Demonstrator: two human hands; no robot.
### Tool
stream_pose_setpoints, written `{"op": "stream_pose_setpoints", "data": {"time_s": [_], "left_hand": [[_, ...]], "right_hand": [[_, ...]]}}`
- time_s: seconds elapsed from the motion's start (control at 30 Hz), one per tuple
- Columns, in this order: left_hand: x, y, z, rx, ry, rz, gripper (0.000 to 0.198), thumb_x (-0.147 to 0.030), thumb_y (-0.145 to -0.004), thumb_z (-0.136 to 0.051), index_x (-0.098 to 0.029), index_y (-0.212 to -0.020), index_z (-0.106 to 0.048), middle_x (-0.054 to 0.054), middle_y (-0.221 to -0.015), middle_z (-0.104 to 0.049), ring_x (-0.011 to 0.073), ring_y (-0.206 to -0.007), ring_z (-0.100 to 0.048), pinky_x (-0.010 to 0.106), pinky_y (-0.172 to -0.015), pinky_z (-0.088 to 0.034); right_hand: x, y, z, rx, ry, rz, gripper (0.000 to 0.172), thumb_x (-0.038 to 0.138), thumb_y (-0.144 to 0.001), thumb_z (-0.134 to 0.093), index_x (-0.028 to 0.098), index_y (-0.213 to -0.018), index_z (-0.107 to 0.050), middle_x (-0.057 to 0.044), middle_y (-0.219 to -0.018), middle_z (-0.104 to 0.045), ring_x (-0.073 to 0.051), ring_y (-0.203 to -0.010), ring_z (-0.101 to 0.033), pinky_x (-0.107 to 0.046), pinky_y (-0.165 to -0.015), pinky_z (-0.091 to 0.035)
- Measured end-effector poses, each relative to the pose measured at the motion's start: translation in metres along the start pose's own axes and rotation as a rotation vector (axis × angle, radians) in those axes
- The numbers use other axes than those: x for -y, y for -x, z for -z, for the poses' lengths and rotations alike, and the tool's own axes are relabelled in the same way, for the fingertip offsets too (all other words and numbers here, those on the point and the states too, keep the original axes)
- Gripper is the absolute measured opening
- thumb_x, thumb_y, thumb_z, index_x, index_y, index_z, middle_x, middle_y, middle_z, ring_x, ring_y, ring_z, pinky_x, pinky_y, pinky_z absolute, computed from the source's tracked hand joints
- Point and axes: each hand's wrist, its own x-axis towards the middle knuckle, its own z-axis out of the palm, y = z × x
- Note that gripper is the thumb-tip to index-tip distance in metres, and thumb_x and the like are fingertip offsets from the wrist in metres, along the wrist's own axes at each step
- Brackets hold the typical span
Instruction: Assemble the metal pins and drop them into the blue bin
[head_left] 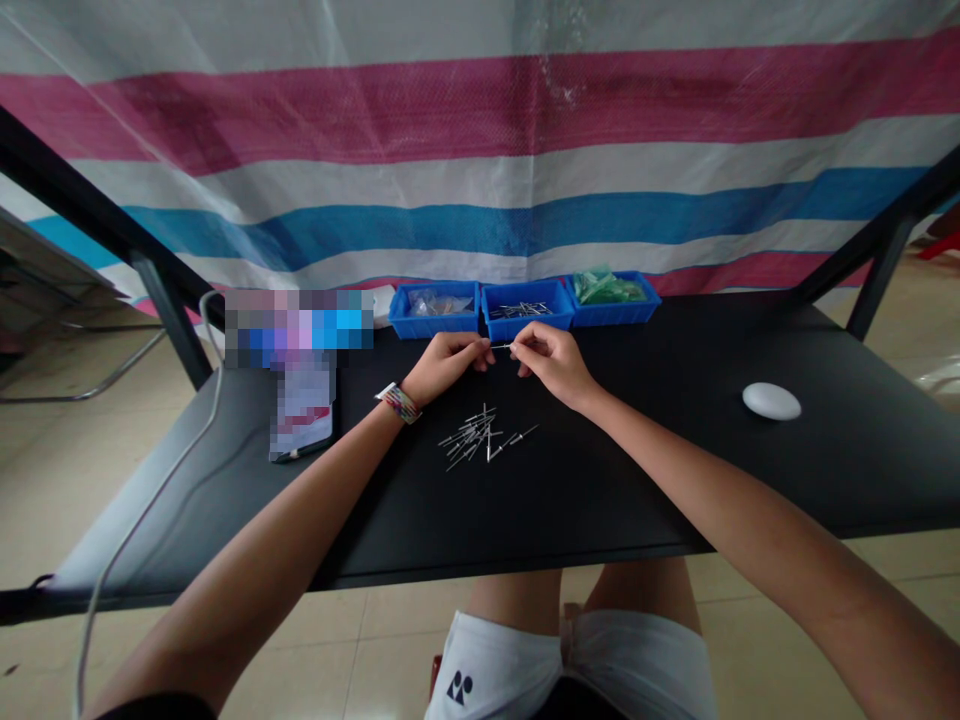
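A thin silvery blind rivet [501, 346] spans the gap between my two hands, just in front of the middle blue bin. My left hand [454, 358], with a patterned band on its wrist, pinches one end. Fingers of my right hand [551, 360] are closed on the other end. Nearer to me, a loose pile of similar rivets [474, 437] lies on the black table [585, 500]. More rivets [521, 310] rest inside the middle blue bin [525, 330].
The left blue bin [435, 327] holds clear plastic bags, and the right blue bin [615, 314] holds green plastic. A phone [304, 420], partly blurred out, lies at the left beside a white cable [172, 470]. At the right sits a white oval object [772, 401].
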Motion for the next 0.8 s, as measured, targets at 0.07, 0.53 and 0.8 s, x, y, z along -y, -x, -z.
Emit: {"op": "stream_pose_setpoints", "data": {"time_s": [0.07,0.53,0.8], "left_hand": [[-0.0001,-0.0001,0.0004,0.008,0.002,-0.008,0.042,-0.051,-0.099,-0.061,-0.016,-0.082,-0.077,0.005,-0.072,-0.072,0.0167,-0.07,-0.065,0.028,-0.072,-0.051],[0.0014,-0.0008,-0.0003,0.006,0.13,0.0,0.035,-0.05,-0.093,-0.071,-0.015,-0.092,-0.071,0.002,-0.074,-0.07,0.0158,-0.069,-0.063,0.028,-0.071,-0.05],[0.0029,-0.0007,-0.0004,0.004,0.131,-0.018,0.031,-0.047,-0.094,-0.071,-0.015,-0.094,-0.069,0.001,-0.072,-0.068,0.0151,-0.068,-0.063,0.027,-0.07,-0.05]], "right_hand": [[-0.0008,0.0001,0.0002,0.011,0.026,0.014,0.036,0.055,-0.092,-0.072,0.021,-0.081,-0.064,0.0,-0.078,-0.068,-0.013,-0.06,-0.065,-0.027,-0.057,-0.054],[-0.0072,-0.0013,-0.0003,0.022,0.058,0.029,0.048,0.066,-0.093,-0.068,0.02,-0.078,-0.065,-0.001,-0.071,-0.07,-0.015,-0.058,-0.066,-0.027,-0.057,-0.053],[-0.0052,-0.0008,-0.0014,0.026,0.042,0.019,0.048,0.066,-0.092,-0.069,0.02,-0.078,-0.065,-0.002,-0.071,-0.07,-0.016,-0.061,-0.066,-0.027,-0.058,-0.055]]}}
